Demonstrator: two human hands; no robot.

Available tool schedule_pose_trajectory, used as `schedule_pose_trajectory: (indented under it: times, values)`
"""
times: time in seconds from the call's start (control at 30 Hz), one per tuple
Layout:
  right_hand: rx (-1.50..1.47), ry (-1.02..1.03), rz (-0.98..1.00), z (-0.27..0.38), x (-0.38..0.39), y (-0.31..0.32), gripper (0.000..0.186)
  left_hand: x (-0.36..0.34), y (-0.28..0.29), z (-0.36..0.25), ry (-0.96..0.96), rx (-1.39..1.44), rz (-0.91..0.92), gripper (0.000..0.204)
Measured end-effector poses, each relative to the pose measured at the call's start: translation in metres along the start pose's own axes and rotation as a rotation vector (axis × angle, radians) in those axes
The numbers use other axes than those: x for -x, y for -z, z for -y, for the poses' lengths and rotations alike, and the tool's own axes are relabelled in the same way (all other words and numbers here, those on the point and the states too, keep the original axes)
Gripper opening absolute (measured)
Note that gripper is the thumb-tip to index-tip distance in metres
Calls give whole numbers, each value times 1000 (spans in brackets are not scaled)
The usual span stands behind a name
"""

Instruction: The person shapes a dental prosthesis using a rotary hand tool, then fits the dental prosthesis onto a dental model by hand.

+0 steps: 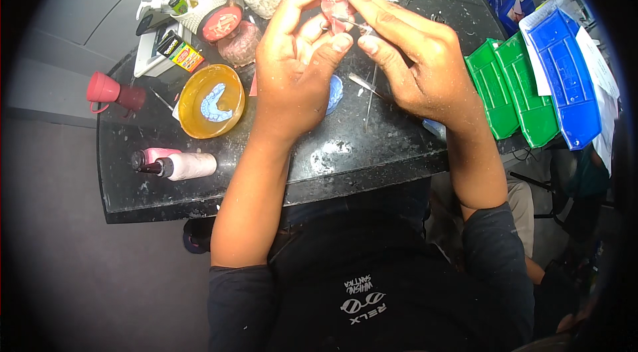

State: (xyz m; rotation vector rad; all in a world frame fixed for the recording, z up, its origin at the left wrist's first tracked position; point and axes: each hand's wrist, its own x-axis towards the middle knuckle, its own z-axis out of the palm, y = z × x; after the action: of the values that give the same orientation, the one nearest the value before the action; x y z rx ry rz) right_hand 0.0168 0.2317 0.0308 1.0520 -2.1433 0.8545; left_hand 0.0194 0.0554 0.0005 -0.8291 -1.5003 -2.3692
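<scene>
Holding one pink piece (335, 8) (plus one tool (356, 24))

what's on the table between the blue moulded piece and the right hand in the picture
In the head view, a thin metal rod and a flat-tipped tool lie there on the black table, seeming to cross.

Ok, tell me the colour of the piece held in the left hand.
The held piece is pink, clearest in the head view.

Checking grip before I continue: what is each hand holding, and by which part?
Left hand: a small pink piece, apparently by its edges. Right hand: a slim tool; its exact grip point is partly hidden.
</scene>
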Motion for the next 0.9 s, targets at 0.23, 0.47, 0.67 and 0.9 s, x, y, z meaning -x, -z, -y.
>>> schedule_pose_trajectory:
  times: [0.23, 0.47, 0.67, 0.9]
  values:
    - [-43, 25, -7, -3, 0, 1, 32, -1, 4, 1, -8, -21, 28, 54]
    - [-29, -72, 12, 7, -8, 6, 33, 0, 0, -5, 50, 34, 16, 54]
    - [4, -5, -42, -4, -1, 1, 33, -1, -1, -3, 54, 52, 20, 54]
    - [-2, -31, -26, 5, -6, 1, 34, 0, 0, -1, 54, 30, 21, 55]
